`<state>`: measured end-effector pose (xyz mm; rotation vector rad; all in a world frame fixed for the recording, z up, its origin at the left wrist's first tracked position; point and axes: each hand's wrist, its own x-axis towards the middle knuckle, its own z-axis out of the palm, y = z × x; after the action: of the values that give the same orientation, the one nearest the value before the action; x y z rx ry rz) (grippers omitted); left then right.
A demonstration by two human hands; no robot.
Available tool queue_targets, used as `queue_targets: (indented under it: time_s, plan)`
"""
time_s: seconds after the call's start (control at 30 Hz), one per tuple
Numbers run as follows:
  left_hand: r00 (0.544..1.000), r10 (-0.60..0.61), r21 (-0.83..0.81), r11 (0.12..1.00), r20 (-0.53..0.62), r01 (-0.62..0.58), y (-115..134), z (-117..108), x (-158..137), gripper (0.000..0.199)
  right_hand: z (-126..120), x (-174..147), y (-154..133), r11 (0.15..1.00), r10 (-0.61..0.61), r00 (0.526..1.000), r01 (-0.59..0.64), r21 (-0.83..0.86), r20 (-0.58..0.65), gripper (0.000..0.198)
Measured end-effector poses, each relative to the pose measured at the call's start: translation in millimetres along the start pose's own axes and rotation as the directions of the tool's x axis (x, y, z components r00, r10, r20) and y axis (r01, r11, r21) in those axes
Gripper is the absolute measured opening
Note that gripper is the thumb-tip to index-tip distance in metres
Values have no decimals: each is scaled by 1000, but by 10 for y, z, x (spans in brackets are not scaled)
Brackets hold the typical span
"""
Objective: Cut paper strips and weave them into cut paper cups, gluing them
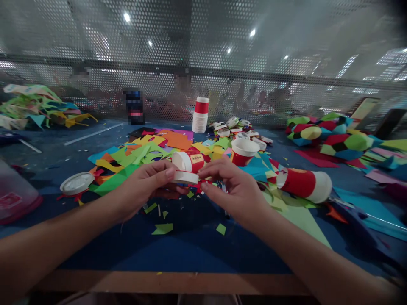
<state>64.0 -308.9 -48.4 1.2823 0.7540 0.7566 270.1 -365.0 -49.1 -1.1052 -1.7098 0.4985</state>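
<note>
My left hand (159, 178) pinches a shallow round white lid-like piece (185, 177) above the blue table, thumb on top and fingers underneath. At the right edge of that piece is my right hand (235, 190), its thumb and fingers closed in a pinch. Whatever its fingertips hold is too small to make out, and some red paper shows beside them. Just behind the hands a red and white paper cup (190, 162) lies on its side. Another paper cup (244, 151) stands upright beyond my right hand.
Coloured paper scraps (143, 154) spread across the table. Several stacked cups (200, 115) stand at the back, near a pile of white round pieces (235, 127). A cup (303, 185) lies at right by dark-handled scissors (356, 220). A translucent container (17, 192) stands at left.
</note>
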Motion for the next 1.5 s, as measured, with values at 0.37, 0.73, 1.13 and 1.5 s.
queue_targets:
  time_s: [0.37,0.73,1.13,1.5]
  plan:
    - [993,-104,61,992,-54,108,-52,3,24,50,95,-6,19,947,312,936,-321,34,164,15]
    - [980,-178,50,982,-93,183,-10,7,20,48,151,-6,47,891,441,882,-453,42,165,26]
    - [985,-156,71,984,-72,161,-42,-54,54,45,115,-16,31,827,516,846,-533,180,133,27]
    - [985,-149,83,984,-89,157,-37,-46,55,43,162,-12,25,843,508,855,-518,147,100,27]
